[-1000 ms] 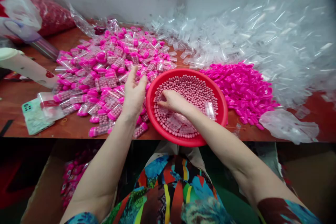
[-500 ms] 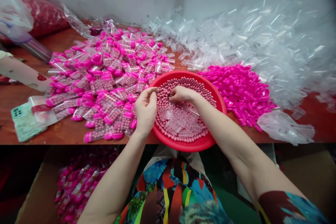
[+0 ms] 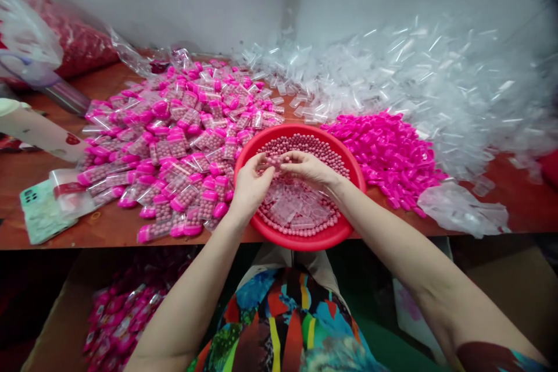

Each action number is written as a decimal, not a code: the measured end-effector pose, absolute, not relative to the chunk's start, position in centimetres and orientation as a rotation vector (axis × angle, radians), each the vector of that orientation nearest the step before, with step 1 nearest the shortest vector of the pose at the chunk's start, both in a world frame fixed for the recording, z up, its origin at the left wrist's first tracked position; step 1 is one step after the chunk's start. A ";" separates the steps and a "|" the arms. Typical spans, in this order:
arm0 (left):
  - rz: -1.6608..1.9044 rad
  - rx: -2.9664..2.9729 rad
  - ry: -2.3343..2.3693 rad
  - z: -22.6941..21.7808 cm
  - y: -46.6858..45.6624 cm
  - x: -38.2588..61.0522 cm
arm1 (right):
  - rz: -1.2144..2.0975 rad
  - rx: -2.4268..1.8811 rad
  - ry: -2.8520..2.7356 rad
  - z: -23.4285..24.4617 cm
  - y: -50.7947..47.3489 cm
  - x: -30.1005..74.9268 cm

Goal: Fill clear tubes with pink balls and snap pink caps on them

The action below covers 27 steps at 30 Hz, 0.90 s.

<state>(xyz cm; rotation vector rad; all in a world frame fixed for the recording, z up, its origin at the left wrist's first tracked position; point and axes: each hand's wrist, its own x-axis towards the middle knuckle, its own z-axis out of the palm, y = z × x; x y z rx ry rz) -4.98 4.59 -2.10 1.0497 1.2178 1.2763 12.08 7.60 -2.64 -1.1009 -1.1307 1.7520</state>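
My left hand [image 3: 253,183] is closed around a small clear plastic case [image 3: 274,160], mostly hidden by the fingers, over the red basin [image 3: 358,177]. Facing it, my right hand [image 3: 308,168] is pinched at the case's other end, with pink beads at its fingertips. Loose pink beads [image 3: 320,148] line the basin. A heap of clear cases [image 3: 299,206] lies on top of the beads, toward the near side.
Left of the basin spreads a pile of bead-filled cases with pink caps [image 3: 174,145]. On the right are loose pink caps [image 3: 387,157], a clear plastic bag [image 3: 464,208] and a large heap of clear cases [image 3: 392,70]. A phone [image 3: 46,209] lies far left.
My right hand has lifted from the beads and come over to my left hand at the case. The view has shifted slightly.
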 end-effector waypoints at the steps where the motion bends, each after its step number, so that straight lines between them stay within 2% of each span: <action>1: 1.240 0.991 1.171 -2.0 4.5 -4.6 | 1.772 -1.090 -1.095 -2.4 7.0 12.3; 5: 1.132 0.713 1.012 -1.3 4.1 -4.0 | 1.744 -1.159 -1.052 -1.9 5.0 13.5; 9: 0.999 0.595 0.873 -0.6 3.5 -3.9 | 1.540 -1.230 -1.127 -1.6 4.2 15.2; 16: 0.908 0.690 0.806 -0.1 2.5 -2.6 | 1.255 -1.204 -1.575 0.8 3.7 16.8; 20: 0.918 0.771 0.858 -0.5 2.3 -2.1 | 1.235 -1.203 -1.813 1.0 3.6 17.7; 27: 0.924 0.800 0.950 -0.3 2.2 -1.3 | 0.945 -1.187 -1.832 -0.3 2.9 18.0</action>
